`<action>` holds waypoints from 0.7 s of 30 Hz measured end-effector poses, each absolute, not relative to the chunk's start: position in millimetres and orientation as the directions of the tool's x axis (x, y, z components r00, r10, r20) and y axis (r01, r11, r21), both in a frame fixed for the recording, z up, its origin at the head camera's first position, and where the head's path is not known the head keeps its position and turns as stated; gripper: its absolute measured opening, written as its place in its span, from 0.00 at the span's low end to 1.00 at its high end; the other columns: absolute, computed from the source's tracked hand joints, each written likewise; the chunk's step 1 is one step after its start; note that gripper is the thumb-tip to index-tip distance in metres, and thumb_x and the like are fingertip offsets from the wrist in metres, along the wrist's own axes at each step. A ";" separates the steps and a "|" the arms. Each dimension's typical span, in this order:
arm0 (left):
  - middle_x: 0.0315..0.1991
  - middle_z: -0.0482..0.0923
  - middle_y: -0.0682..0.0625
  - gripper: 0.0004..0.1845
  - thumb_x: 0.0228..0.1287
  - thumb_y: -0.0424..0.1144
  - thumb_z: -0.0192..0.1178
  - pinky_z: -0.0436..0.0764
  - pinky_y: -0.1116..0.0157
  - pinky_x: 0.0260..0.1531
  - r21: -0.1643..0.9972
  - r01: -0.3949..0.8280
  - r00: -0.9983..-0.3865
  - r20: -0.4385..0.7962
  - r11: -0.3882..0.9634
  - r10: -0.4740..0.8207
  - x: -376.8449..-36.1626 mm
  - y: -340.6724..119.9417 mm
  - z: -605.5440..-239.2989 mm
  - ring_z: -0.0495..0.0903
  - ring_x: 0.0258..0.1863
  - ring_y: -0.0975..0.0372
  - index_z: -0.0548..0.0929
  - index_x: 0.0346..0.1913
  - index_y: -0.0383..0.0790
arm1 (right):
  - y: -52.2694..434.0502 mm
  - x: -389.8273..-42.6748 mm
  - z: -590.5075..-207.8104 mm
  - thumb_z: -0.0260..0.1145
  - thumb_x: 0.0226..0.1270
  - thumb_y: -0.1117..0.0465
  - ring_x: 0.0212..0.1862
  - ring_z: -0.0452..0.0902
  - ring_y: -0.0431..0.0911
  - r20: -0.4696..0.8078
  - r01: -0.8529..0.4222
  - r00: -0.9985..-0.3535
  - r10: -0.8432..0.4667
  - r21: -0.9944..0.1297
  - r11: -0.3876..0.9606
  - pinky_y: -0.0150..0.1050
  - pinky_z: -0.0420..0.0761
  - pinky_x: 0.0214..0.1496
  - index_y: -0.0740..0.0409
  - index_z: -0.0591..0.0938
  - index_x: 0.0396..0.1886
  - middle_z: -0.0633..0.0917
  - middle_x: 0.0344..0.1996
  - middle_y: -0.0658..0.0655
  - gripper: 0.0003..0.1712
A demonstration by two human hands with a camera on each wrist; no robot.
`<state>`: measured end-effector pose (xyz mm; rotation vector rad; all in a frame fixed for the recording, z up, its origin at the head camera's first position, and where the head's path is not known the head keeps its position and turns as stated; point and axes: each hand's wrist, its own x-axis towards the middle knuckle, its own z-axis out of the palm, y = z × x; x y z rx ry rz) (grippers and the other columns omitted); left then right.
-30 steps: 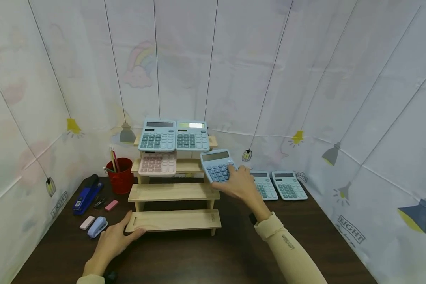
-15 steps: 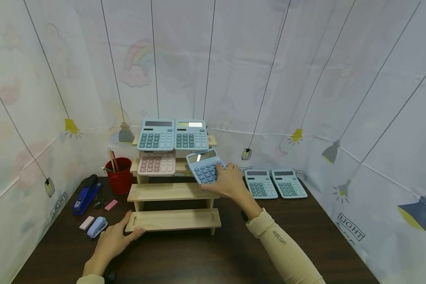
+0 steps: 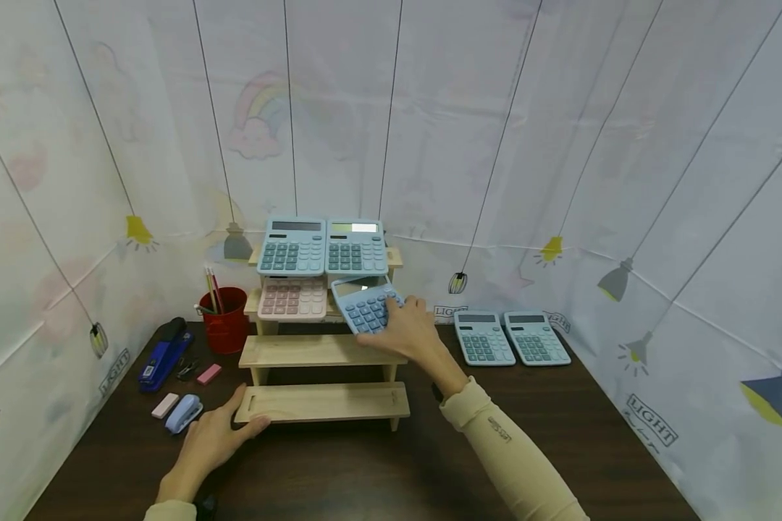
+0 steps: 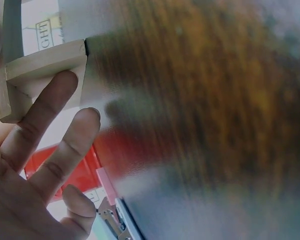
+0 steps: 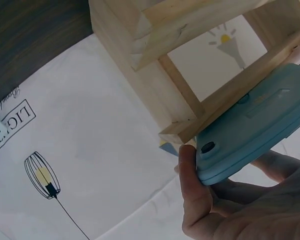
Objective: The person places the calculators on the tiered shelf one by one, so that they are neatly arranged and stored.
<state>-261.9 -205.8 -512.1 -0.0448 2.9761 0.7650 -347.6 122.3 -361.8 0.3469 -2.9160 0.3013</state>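
Note:
My right hand (image 3: pixel 412 333) grips a blue calculator (image 3: pixel 368 312) by its lower right side. That calculator is tilted, over the second step from the top of a wooden tiered rack (image 3: pixel 322 402), just right of a pink calculator (image 3: pixel 292 299). Two light blue calculators (image 3: pixel 292 247) stand side by side on the top step. In the right wrist view the held calculator's back (image 5: pixel 255 127) lies close to the rack's wood. My left hand (image 3: pixel 211 443) rests at the bottom step's left end, fingers mostly extended; in the left wrist view one fingertip (image 4: pixel 65 82) touches the rack's end.
Two more light blue calculators (image 3: pixel 484 339) lie on the dark table right of the rack. To its left are a red bucket (image 3: pixel 226 322) with pencils, a dark blue stapler (image 3: pixel 164 358), a small light blue stapler (image 3: pixel 184 414) and two erasers (image 3: pixel 209 373).
My right hand has carried the blue calculator leftward, from the rack's right edge to beside the pink calculator. The left hand has stayed at the bottom step.

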 end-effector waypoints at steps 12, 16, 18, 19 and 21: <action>0.67 0.70 0.26 0.59 0.58 0.79 0.51 0.73 0.35 0.53 0.486 -0.041 -0.998 -0.064 0.873 -0.011 -263.5 -203.4 -513.7 0.77 0.59 0.33 0.56 0.79 0.37 | 104.5 -357.0 -366.7 0.64 0.45 0.17 0.60 0.68 0.63 0.216 -0.176 -0.969 -0.123 -0.250 0.952 0.54 0.72 0.62 0.61 0.70 0.73 0.74 0.59 0.72 0.66; 0.67 0.70 0.27 0.59 0.58 0.79 0.52 0.73 0.36 0.53 0.488 -0.039 -0.998 -0.060 0.872 -0.011 -263.0 -203.2 -513.3 0.78 0.59 0.33 0.56 0.79 0.37 | 105.4 -355.8 -367.3 0.64 0.47 0.18 0.62 0.65 0.63 0.205 -0.197 -0.968 -0.145 -0.259 0.946 0.55 0.72 0.64 0.60 0.68 0.74 0.72 0.62 0.73 0.66; 0.67 0.70 0.26 0.59 0.58 0.79 0.52 0.73 0.36 0.53 0.490 -0.042 -0.998 -0.059 0.871 -0.015 -262.5 -203.7 -513.3 0.77 0.59 0.33 0.56 0.79 0.37 | 106.6 -355.4 -367.3 0.65 0.48 0.19 0.63 0.65 0.63 0.196 -0.215 -0.966 -0.167 -0.256 0.942 0.56 0.72 0.63 0.59 0.67 0.75 0.71 0.63 0.73 0.65; 0.67 0.70 0.27 0.59 0.58 0.79 0.52 0.73 0.36 0.53 0.491 -0.044 -0.998 -0.060 0.870 -0.016 -262.2 -203.9 -513.3 0.77 0.59 0.33 0.56 0.79 0.37 | 107.2 -355.2 -367.4 0.65 0.49 0.19 0.64 0.64 0.63 0.192 -0.225 -0.965 -0.178 -0.257 0.940 0.56 0.73 0.63 0.59 0.67 0.75 0.70 0.63 0.73 0.65; 0.68 0.70 0.27 0.59 0.58 0.78 0.53 0.73 0.36 0.53 0.491 -0.046 -0.998 -0.061 0.870 -0.018 -261.9 -204.4 -513.5 0.77 0.59 0.33 0.56 0.79 0.37 | 108.0 -355.1 -367.9 0.66 0.49 0.20 0.64 0.63 0.63 0.187 -0.239 -0.963 -0.194 -0.256 0.937 0.56 0.74 0.63 0.58 0.66 0.76 0.69 0.64 0.73 0.64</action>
